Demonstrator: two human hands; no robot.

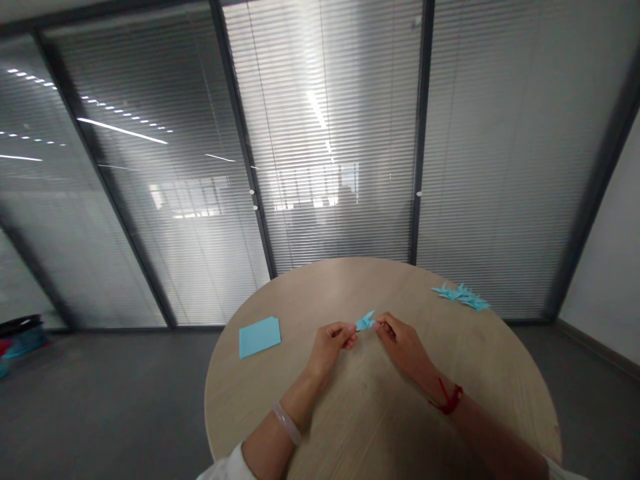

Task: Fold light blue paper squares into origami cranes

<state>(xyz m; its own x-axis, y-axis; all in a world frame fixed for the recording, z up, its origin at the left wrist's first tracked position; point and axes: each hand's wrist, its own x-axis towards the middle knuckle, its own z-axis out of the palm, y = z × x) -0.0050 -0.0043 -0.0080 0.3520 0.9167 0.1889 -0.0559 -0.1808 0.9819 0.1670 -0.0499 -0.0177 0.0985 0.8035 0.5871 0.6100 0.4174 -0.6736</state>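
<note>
At the lower left of the frame, a dark bag with teal and red patches point(20, 340) sits on the grey floor, well off the round pale wood table point(320, 283). On the table's left side lies a flat, square sheet of light blue paper point(259, 337), just unfolded and nearer the left hand than the right. The left hand point(330, 347), with a translucent pale bangle point(287, 423) on its wrist, comes in from the bottom of the frame and pinches one end of a small folded piece of bright blue paper point(365, 322). That piece sits near the middle of the table, held above the surface. Its long axis runs roughly left to right, with a point angled up. The right hand point(400, 345), with a red string bracelet point(449, 397) at its wrist, pinches the other end, so the hands stand narrowly apart. Further right, a loose cluster of folded blue paper shapes point(461, 296) lies near the table's far edge, closer to the right hand.
</note>
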